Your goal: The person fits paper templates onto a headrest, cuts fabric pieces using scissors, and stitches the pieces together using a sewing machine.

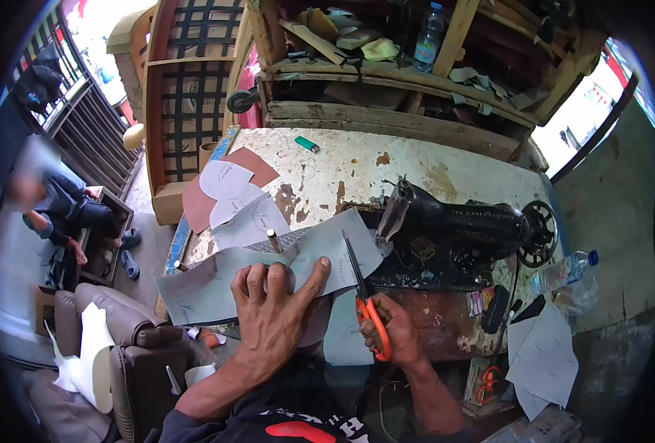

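My left hand (272,314) presses down on a long pale printed sheet (202,284), fingers spread and thumb stretched out to the right. My right hand (397,328) holds scissors (372,326) by their orange handles. Their dark blades point away from me and lie over the sheet's right part, looking nearly closed. Just right of the sheet's end stands a black sewing machine (445,240). Behind the sheet, pale cut pieces (228,188) with writing lie on a reddish-brown piece (257,164). Another pale piece (348,332) hangs below the blades.
A green lighter (307,144) lies on the worn white table (408,159). Right of the machine are a plastic bottle (563,273), more pale sheets (545,351) and other orange-handled scissors (487,385). Wooden shelves (401,77) stand behind. A person (61,196) sits at left, beyond a brown armchair (146,369).
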`<state>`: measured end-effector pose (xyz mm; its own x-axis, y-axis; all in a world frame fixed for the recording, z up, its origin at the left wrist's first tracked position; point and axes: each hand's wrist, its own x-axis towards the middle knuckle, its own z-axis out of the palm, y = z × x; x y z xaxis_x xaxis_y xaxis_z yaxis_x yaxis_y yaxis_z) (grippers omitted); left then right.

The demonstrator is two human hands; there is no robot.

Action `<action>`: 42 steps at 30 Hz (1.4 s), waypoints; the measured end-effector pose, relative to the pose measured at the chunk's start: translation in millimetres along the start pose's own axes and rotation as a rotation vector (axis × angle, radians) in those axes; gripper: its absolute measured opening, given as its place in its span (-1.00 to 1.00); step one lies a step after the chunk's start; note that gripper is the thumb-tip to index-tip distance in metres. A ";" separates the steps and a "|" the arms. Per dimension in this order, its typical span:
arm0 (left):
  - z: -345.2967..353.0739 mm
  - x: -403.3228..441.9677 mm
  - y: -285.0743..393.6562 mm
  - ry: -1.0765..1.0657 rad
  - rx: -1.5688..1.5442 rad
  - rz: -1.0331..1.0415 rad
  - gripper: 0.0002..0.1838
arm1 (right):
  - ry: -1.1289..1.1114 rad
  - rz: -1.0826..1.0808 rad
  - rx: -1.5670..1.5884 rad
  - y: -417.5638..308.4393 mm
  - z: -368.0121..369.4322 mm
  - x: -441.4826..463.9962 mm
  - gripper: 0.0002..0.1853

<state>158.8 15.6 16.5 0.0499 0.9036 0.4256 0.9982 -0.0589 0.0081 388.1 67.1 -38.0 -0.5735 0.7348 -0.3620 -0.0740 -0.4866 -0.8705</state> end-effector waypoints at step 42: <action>-65.0 36.8 -29.0 0.374 -0.608 0.304 -0.55 | 0.288 -0.758 -0.532 -82.5 64.9 -45.4 -0.70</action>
<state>129.6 23.0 90.7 0.1968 0.6137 0.7647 0.7436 -0.6017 0.2915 367.3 43.2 72.0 -0.2987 0.8872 0.3516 0.0775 0.3897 -0.9177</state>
